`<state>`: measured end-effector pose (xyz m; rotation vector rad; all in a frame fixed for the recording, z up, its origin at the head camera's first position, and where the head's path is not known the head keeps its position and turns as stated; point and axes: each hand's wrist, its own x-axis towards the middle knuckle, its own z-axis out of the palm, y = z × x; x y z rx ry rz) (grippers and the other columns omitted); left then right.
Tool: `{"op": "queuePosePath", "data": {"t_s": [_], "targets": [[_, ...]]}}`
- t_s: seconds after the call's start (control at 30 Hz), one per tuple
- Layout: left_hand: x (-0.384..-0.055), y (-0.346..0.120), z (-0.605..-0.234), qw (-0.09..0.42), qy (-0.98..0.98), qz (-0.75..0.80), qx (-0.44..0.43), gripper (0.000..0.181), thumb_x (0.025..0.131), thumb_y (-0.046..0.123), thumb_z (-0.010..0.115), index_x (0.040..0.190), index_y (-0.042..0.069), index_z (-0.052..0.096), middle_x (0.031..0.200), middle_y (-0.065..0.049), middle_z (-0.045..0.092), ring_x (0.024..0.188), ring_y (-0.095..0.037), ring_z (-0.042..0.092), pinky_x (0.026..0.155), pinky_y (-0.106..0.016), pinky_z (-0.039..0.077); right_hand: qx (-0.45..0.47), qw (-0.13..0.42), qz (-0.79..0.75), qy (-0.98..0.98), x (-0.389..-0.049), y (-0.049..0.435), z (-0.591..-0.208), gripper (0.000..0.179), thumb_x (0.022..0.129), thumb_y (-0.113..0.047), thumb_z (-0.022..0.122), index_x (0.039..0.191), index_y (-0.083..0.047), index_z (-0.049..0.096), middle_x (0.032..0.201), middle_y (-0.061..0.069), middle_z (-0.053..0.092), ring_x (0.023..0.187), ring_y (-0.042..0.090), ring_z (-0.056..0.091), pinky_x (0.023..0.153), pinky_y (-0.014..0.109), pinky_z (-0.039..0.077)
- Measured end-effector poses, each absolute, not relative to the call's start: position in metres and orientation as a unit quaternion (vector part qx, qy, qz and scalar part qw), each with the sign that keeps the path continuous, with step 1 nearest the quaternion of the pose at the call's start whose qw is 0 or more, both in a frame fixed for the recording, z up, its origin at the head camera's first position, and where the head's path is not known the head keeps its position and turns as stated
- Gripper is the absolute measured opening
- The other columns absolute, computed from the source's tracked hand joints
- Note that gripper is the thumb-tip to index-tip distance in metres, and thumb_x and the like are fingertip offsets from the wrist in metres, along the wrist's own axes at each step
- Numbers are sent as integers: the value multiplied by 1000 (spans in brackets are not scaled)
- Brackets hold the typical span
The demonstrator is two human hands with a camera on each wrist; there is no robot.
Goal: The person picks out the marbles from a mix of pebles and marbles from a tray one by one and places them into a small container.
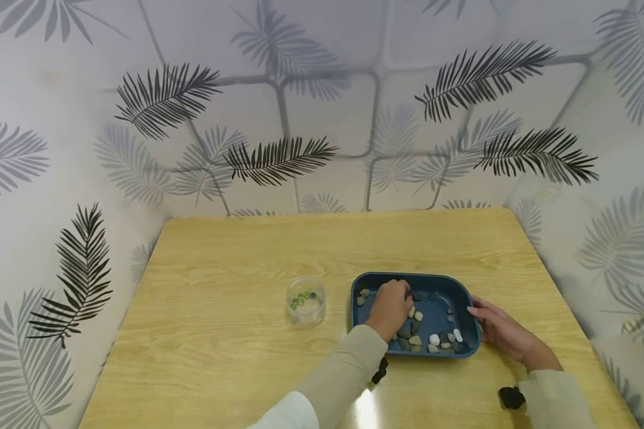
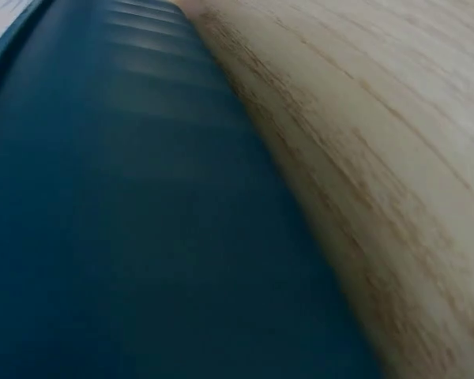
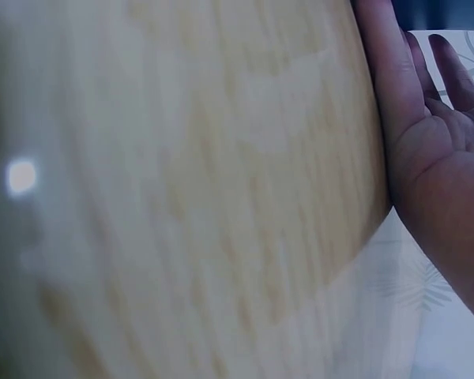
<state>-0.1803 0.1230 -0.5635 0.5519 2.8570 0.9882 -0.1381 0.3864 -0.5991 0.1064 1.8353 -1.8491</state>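
A dark blue rectangular tray (image 1: 418,280) stands on the table with pebbles (image 1: 433,339) of grey, tan, white and black scattered on its floor. My left hand (image 1: 390,307) reaches down into the left half, its fingers bent among the stones. A dark stone shows by its fingertips, but the hand covers whether they hold it. At the tray's right end my right hand (image 1: 501,328) touches the outer wall, thumb near the rim; in the right wrist view its fingers look extended. Close up, the left wrist view shows only the tray wall (image 2: 166,197) and wood.
Left of the tray stands a clear round cup (image 1: 307,319) holding several green marbles and a dark one. The wooden table (image 1: 209,333) meets leaf-patterned walls (image 1: 322,107) at the back and sides. Black straps (image 1: 511,397) sit at the cuffs.
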Motion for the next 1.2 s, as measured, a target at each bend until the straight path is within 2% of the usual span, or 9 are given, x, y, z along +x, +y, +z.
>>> {"op": "queuePosePath", "data": {"t_s": [0.1, 0.27, 0.37, 0.8, 1.2], "targets": [[-181, 124, -566, 16, 938, 293, 185, 17, 87, 18, 56, 102, 12, 63, 91, 2, 58, 84, -11, 53, 68, -19, 43, 47, 263, -682, 681, -139, 385, -599, 63, 94, -31, 41, 143, -9, 8, 124, -12, 39, 105, 7, 49, 82, 40, 43], [-181, 129, -569, 10, 947, 258, 194, 16, 87, 20, 57, 100, 14, 62, 89, 2, 56, 81, -12, 52, 66, -19, 42, 58, 271, -671, 688, -138, 383, -596, 64, 94, -34, 40, 143, -10, 7, 141, 7, 20, 106, 4, 45, 85, 40, 41], [-182, 131, -569, 19, 951, 240, 196, 14, 87, 21, 57, 99, 16, 62, 88, 3, 56, 79, -12, 51, 66, -20, 42, 54, 277, -668, 689, -137, 383, -594, 65, 94, -35, 39, 143, -9, 5, 143, 14, 13, 106, 2, 44, 87, 40, 40], [-190, 134, -579, 29, 962, 198, 187, 13, 84, 23, 61, 96, 22, 66, 88, 5, 59, 82, -13, 52, 64, -22, 45, 55, 281, -674, 681, -140, 381, -596, 64, 94, -33, 38, 142, -7, 4, 127, -8, 37, 104, 3, 48, 84, 39, 41], [-191, 136, -580, 21, 966, 174, 192, 9, 82, 23, 63, 90, 22, 66, 85, 6, 59, 81, -11, 52, 62, -23, 45, 52, 279, -680, 676, -139, 380, -595, 64, 95, -32, 38, 142, -6, 3, 117, -16, 45, 103, 6, 49, 83, 40, 42]]}}
